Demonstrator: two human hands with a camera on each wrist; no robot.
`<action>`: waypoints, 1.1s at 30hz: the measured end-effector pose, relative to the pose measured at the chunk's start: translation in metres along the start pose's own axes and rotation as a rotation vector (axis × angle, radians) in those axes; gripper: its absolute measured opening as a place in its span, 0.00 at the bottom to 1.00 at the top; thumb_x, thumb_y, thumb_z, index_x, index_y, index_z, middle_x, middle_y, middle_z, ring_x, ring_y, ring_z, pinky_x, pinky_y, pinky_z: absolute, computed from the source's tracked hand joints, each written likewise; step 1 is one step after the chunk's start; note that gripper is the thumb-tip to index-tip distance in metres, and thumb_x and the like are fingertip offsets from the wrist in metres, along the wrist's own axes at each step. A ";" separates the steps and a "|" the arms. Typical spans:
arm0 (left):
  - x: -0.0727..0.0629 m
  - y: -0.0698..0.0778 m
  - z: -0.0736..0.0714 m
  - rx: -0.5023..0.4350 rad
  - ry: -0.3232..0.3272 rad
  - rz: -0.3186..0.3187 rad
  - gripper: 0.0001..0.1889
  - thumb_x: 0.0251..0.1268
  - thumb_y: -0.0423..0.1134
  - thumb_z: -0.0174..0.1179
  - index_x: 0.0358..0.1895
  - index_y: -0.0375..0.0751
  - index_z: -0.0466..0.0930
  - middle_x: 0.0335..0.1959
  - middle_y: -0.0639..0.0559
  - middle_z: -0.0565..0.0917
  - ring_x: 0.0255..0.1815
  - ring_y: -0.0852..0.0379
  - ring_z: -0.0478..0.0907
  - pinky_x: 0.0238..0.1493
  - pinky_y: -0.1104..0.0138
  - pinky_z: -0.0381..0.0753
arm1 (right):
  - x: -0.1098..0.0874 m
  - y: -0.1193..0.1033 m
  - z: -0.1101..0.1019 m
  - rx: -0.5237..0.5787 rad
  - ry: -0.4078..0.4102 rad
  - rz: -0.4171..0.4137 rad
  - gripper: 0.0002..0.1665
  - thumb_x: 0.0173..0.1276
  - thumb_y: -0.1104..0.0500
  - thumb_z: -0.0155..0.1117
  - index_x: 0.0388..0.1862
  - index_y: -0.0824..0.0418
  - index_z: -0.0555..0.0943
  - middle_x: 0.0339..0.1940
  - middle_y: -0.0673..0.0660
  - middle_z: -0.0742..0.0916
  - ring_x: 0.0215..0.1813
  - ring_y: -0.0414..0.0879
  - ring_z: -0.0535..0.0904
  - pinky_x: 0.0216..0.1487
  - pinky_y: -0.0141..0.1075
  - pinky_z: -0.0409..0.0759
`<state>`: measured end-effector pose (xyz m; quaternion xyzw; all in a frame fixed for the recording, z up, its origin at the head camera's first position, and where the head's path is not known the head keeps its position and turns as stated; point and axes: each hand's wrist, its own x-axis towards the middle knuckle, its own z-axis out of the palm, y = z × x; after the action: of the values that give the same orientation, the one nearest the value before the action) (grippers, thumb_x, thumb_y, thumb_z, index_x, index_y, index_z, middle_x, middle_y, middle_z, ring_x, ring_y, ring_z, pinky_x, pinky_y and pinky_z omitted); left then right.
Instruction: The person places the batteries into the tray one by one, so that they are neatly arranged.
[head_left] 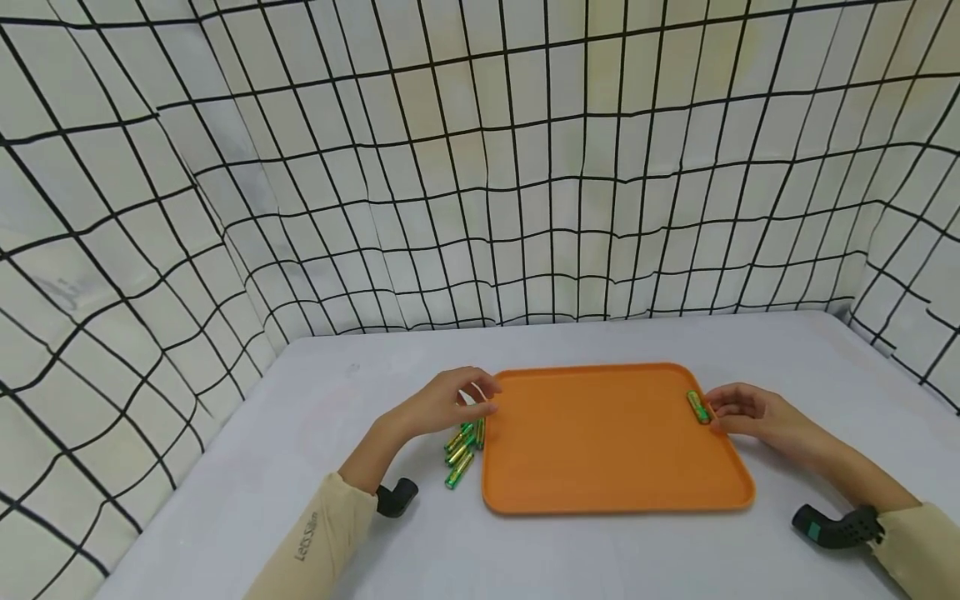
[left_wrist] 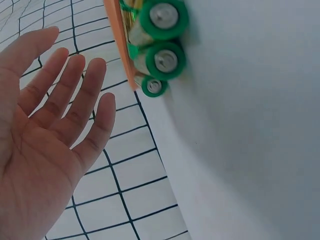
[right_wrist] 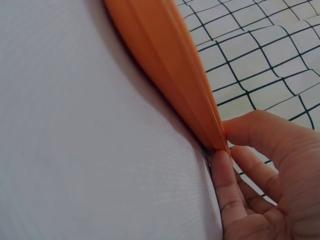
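Note:
An orange tray (head_left: pixel 600 450) lies flat on the white table. My right hand (head_left: pixel 757 417) pinches its right rim; in the right wrist view, the fingertips (right_wrist: pixel 222 162) meet the orange edge (right_wrist: pixel 170 65). Just inside that rim, by my right fingers, lies one green-and-gold battery (head_left: pixel 698 407). My left hand (head_left: pixel 450 402) hovers over the tray's left edge, fingers apart and holding nothing. Below it, several green-and-gold batteries (head_left: pixel 460 450) lie in a loose pile against the tray's left side. The left wrist view shows the open palm (left_wrist: pixel 45 135) beside thicker and thinner battery ends (left_wrist: pixel 165 60).
A white wall covering with a black grid (head_left: pixel 525 167) rises behind the table and along both sides. The white tabletop (head_left: pixel 600 558) extends in front of the tray. Black wrist cameras (head_left: pixel 832 527) stick out from both forearms.

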<state>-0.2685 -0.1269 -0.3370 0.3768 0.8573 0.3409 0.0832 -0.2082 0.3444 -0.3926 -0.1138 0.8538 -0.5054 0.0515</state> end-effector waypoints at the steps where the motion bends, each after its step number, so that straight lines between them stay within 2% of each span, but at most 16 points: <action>1: -0.001 -0.002 0.000 -0.003 0.004 -0.004 0.17 0.69 0.42 0.61 0.55 0.34 0.76 0.53 0.44 0.80 0.50 0.52 0.77 0.51 0.60 0.77 | 0.000 0.000 0.000 -0.001 0.000 0.002 0.28 0.69 0.59 0.63 0.61 0.74 0.69 0.51 0.56 0.81 0.45 0.35 0.78 0.46 0.26 0.78; 7: -0.003 -0.009 -0.002 -0.011 0.021 -0.054 0.17 0.67 0.41 0.63 0.54 0.36 0.77 0.50 0.47 0.81 0.49 0.52 0.77 0.50 0.61 0.77 | 0.000 0.001 -0.001 -0.014 0.002 0.010 0.28 0.70 0.58 0.63 0.61 0.73 0.69 0.52 0.58 0.81 0.45 0.36 0.78 0.46 0.26 0.78; 18: -0.001 -0.031 -0.007 -0.033 -0.001 -0.118 0.18 0.68 0.43 0.62 0.56 0.40 0.76 0.49 0.50 0.80 0.50 0.53 0.78 0.52 0.60 0.77 | 0.001 0.001 0.000 -0.015 0.001 0.019 0.28 0.70 0.58 0.63 0.61 0.73 0.69 0.51 0.56 0.81 0.45 0.34 0.78 0.46 0.26 0.78; 29: -0.001 -0.041 -0.011 -0.086 -0.088 -0.167 0.21 0.66 0.43 0.63 0.59 0.41 0.76 0.53 0.49 0.79 0.54 0.52 0.77 0.58 0.57 0.75 | 0.000 0.001 -0.001 -0.024 -0.002 0.009 0.26 0.71 0.58 0.62 0.61 0.72 0.70 0.50 0.55 0.81 0.46 0.35 0.78 0.46 0.26 0.77; 33: -0.002 -0.049 -0.012 -0.104 -0.129 -0.160 0.21 0.66 0.42 0.61 0.61 0.41 0.75 0.54 0.48 0.79 0.54 0.53 0.76 0.59 0.58 0.74 | -0.001 0.001 -0.001 -0.022 -0.006 0.009 0.26 0.71 0.59 0.62 0.62 0.72 0.70 0.50 0.55 0.81 0.46 0.35 0.78 0.46 0.26 0.77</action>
<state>-0.3011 -0.1586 -0.3599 0.3234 0.8587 0.3523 0.1844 -0.2078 0.3457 -0.3930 -0.1120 0.8596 -0.4955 0.0552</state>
